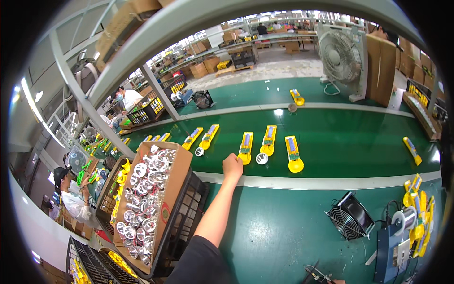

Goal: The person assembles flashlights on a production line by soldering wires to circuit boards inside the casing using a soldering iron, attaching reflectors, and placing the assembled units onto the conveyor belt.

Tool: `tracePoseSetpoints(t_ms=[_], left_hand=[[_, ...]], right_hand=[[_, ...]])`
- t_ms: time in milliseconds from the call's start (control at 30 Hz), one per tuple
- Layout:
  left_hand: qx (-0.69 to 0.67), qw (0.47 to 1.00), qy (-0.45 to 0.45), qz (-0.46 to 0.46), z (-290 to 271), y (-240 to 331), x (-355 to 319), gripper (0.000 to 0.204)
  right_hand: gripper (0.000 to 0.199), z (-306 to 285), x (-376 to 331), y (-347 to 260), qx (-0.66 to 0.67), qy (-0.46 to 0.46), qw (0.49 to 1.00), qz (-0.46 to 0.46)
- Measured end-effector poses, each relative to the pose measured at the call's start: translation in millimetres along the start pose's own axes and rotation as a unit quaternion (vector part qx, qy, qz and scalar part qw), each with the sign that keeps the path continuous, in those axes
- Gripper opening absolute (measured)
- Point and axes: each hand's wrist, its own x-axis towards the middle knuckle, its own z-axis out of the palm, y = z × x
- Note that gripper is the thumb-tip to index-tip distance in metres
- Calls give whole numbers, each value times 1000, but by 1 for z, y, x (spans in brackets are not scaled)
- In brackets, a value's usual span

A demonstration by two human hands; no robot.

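My left hand [232,166] reaches over the green conveyor belt, its fingers closed at the edge of a yellow flashlight half-shell [245,147] with a green circuit board and purple battery. Right of it lie a similar shell [268,140] with a silver reflector [262,159] at its wide end, and another shell [293,154]. Only a sliver of my right hand [336,281] shows at the lower edge, beside a thin dark metal tool [318,273]; its fingers are mostly hidden.
At left, a cardboard box [177,177] full of silver reflectors rests on a black crate [187,208]. A small black fan [350,217], a blue machine with a wire spool [395,246] and stacked yellow shells [420,222] stand at right. A co-worker [73,199] sits far left.
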Motion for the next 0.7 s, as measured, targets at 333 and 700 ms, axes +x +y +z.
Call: tracePoseSetpoints(t_ms=[333,700], left_hand=[[-134,991,-8,-7,-118,70,-200,19],[-179,977,-76,-92,-203,48,-288,26]], right_hand=[[27,-4,-5,23,70,134,988,-16],[9,1,-25,-21,58,166,981,-76]])
